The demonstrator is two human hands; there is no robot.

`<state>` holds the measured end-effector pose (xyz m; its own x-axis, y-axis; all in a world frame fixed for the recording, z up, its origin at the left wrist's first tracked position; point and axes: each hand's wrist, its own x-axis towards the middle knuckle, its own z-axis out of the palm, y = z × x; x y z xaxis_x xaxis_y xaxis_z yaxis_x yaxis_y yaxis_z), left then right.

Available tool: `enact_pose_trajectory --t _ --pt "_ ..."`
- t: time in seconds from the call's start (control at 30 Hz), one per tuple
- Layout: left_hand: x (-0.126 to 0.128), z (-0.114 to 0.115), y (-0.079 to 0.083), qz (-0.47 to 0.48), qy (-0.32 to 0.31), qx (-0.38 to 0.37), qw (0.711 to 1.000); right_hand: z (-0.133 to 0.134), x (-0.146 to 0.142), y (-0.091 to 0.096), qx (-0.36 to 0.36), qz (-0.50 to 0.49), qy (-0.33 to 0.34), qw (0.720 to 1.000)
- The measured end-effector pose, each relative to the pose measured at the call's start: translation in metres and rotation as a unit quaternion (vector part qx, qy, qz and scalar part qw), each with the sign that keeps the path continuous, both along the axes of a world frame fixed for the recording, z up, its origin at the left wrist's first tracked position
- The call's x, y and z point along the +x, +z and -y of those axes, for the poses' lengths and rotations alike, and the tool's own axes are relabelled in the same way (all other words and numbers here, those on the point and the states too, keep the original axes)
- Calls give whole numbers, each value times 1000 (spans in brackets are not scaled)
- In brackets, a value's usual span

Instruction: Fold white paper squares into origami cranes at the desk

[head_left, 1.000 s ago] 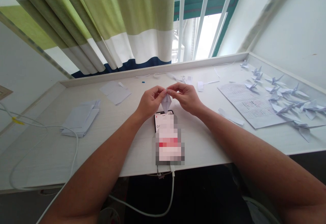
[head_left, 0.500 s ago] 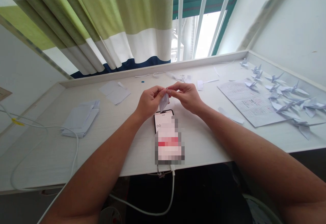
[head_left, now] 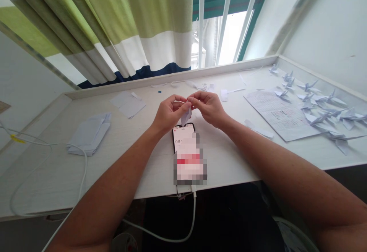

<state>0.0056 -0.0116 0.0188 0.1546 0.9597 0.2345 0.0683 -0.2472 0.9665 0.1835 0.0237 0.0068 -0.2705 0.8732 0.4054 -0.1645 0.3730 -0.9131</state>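
Between my hands, just above the top end of a phone (head_left: 183, 137), is a small folded white paper (head_left: 186, 117) with its pointed end hanging down. My left hand (head_left: 171, 111) pinches it between thumb and fingers from the left. My right hand (head_left: 208, 107) closes its thumb and fingertips on the paper's upper end, where the fingers hide part of it. Folded paper cranes (head_left: 318, 101) stand in a cluster at the right of the desk, several of them near or on a printed sheet (head_left: 279, 116).
On the left of the white desk (head_left: 155, 168) lie a stack of folded paper (head_left: 90, 133) and loose sheets (head_left: 129, 105). A white cable (head_left: 85, 168) loops along the left side, and another plugs into the phone's near end. Paper scraps (head_left: 224, 94) lie toward the back rim.
My fingers have shifted slightly on the folded paper, the left thumb moving a little along its upper part. The camera view has drifted a little; the desk items stay put.
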Motion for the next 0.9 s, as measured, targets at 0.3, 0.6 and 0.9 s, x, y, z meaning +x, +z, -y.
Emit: enact_pose_trajectory --t 0.3,0.6,0.9 --pt "3 3 3 32 -45 -64 996 1 -1 3 -14 -7 -17 1000" --pt "3 1 2 30 -36 -60 997 5 0 7 -39 -2 10 999" --pt "3 1 2 42 -47 -67 996 8 1 8 -40 1 15 999"
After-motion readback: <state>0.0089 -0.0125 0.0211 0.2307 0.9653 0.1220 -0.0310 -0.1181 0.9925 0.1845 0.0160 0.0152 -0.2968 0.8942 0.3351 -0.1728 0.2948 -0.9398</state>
